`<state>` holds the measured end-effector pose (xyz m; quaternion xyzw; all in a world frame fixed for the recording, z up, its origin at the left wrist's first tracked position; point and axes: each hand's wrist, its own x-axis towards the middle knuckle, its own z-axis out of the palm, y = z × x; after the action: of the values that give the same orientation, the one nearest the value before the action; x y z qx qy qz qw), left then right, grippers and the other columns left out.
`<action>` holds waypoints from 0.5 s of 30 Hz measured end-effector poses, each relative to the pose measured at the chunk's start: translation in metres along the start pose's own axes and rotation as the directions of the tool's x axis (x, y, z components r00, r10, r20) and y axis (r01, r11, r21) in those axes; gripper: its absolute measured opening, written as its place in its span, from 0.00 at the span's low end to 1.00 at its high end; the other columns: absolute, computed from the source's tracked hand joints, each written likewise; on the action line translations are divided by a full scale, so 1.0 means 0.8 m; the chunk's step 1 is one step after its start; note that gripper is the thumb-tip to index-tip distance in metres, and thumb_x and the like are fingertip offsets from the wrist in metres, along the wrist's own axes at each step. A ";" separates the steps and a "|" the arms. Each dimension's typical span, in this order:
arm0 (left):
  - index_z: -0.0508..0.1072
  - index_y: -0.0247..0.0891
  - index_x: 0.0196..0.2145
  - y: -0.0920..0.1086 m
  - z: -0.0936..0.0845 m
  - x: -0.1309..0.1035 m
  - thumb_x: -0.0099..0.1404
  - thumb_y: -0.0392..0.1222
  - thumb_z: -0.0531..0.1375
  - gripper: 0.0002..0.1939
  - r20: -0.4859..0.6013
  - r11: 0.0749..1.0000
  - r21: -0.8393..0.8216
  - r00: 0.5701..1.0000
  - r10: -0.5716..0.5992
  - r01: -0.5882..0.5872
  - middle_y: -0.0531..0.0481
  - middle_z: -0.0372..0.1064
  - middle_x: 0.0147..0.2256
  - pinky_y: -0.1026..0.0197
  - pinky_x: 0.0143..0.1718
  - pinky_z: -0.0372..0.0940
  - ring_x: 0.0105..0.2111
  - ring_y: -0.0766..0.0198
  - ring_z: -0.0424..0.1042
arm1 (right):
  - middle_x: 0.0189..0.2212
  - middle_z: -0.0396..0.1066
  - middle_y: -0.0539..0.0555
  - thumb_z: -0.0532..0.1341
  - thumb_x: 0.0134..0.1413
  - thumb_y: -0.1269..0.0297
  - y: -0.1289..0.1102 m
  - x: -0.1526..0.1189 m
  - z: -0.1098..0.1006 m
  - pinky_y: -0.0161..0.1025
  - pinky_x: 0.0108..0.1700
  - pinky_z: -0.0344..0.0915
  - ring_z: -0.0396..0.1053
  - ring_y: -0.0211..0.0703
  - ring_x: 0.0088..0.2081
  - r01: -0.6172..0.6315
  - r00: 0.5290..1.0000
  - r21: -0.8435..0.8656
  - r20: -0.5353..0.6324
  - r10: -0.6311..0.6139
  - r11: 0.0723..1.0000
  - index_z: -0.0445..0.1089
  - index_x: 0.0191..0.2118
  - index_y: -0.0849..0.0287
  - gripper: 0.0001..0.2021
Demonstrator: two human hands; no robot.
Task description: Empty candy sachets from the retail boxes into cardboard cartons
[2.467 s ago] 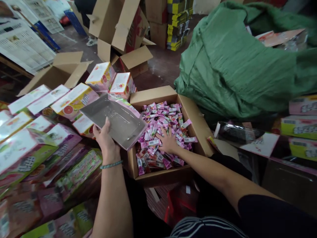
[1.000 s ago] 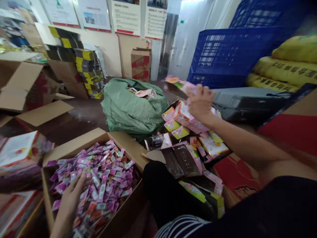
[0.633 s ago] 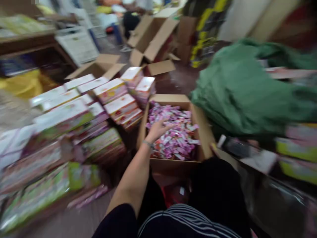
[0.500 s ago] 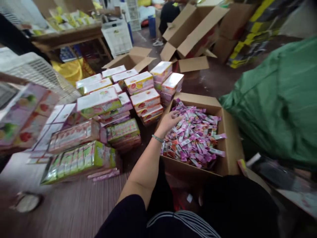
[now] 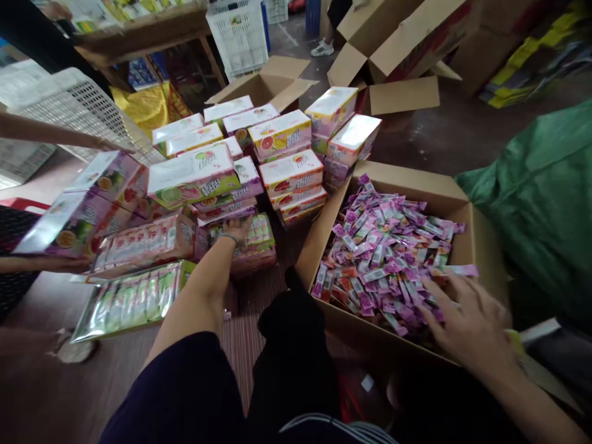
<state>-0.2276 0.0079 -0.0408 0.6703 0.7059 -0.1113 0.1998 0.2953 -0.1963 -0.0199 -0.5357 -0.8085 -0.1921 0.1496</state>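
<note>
My left hand (image 5: 237, 230) rests on a green open box of sachets (image 5: 263, 233), which sits among the stacked cartons; its fingers look spread, nothing visible in them. Over the near right edge of a big cardboard box (image 5: 309, 262), my right hand (image 5: 467, 311) is spread, its fingertips at the heap of pink and purple sachets (image 5: 383, 246). Nothing shows in its fingers. Left of my left arm lie a green tray of sachets (image 5: 134, 299) and a pink one (image 5: 145, 243).
Another person's hands hold purple cartons (image 5: 69, 228) at the left. Stacked fruit-printed cartons (image 5: 282, 132) stand ahead, with open cardboard boxes (image 5: 402, 46) behind. A green sack (image 5: 550, 209) bulges at the right. White crates (image 5: 238, 37) stand farther back.
My left hand has moved left from the sachet heap to the green box. My right hand has come into view at the cardboard box. Another person's arms now show at left with cartons.
</note>
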 end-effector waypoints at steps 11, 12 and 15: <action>0.66 0.35 0.66 0.010 0.023 -0.001 0.42 0.51 0.74 0.54 -0.146 0.778 -0.623 0.966 -0.211 0.076 0.32 0.72 0.58 0.42 0.59 0.64 0.57 0.34 0.71 | 0.60 0.69 0.65 0.59 0.68 0.61 -0.041 0.099 0.061 0.61 0.63 0.65 0.67 0.62 0.60 -0.103 0.990 0.575 -0.020 0.140 0.812 0.70 0.62 0.58 0.21; 0.69 0.35 0.64 0.021 0.018 -0.011 0.43 0.49 0.73 0.50 -0.151 0.629 -0.777 0.963 -0.223 0.024 0.35 0.74 0.55 0.43 0.57 0.66 0.54 0.37 0.73 | 0.58 0.71 0.64 0.59 0.68 0.59 -0.042 0.100 0.064 0.60 0.62 0.67 0.69 0.61 0.59 -0.151 0.981 0.648 0.008 0.192 0.747 0.70 0.61 0.58 0.20; 0.74 0.32 0.57 0.072 -0.006 -0.044 0.48 0.48 0.70 0.38 -0.067 0.136 -0.990 0.987 -0.146 -0.047 0.39 0.80 0.45 0.46 0.50 0.73 0.43 0.45 0.79 | 0.47 0.77 0.61 0.60 0.66 0.50 -0.048 0.101 0.074 0.58 0.55 0.72 0.75 0.57 0.49 -0.404 0.892 0.820 0.253 0.375 0.406 0.73 0.55 0.56 0.20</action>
<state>-0.1705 -0.0172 -0.0148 0.3563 0.6394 0.4227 0.5344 0.2272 -0.1165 -0.0415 -0.5661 -0.6502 0.2799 0.4224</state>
